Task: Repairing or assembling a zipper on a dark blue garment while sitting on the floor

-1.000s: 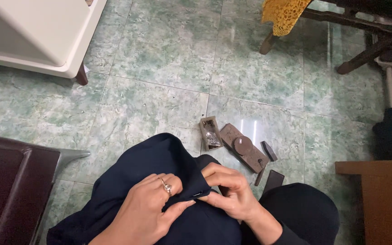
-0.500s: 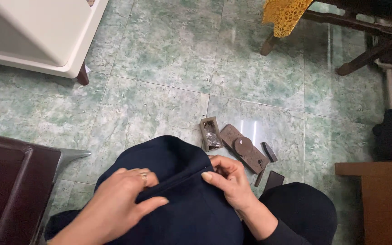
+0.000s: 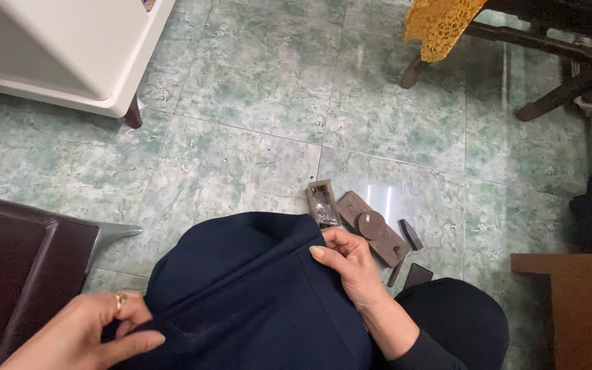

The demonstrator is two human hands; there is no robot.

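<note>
Green marbled tile floor fills most of the view, with a white plastic cabinet on short dark legs at upper left, a dark brown leather seat at lower left and a wooden table corner at lower right. A dark navy woven fabric garment lies draped over the person's lap, bottom centre, stretched between both hands. On the floor just past its far edge sit a small open brown wooden box holding something shiny, possibly pins or needles, too small to tell, and beside it a flat brown wooden tool with a round disc and small dark blocks. Risk: the fabric hangs close to that box, so a tug could sweep the hem across it and tip or scatter the contents; the grip on both sides is only at the edges, so the cloth could slide off the knee toward the floor. The right hand comes in from lower right, wrist bent, thumb on top and fingers curled under, pinching the garment's folded edge. The left hand, wearing a gold ring, reaches from lower left, fingers pressed together, pinching the fabric's near corner.
</note>
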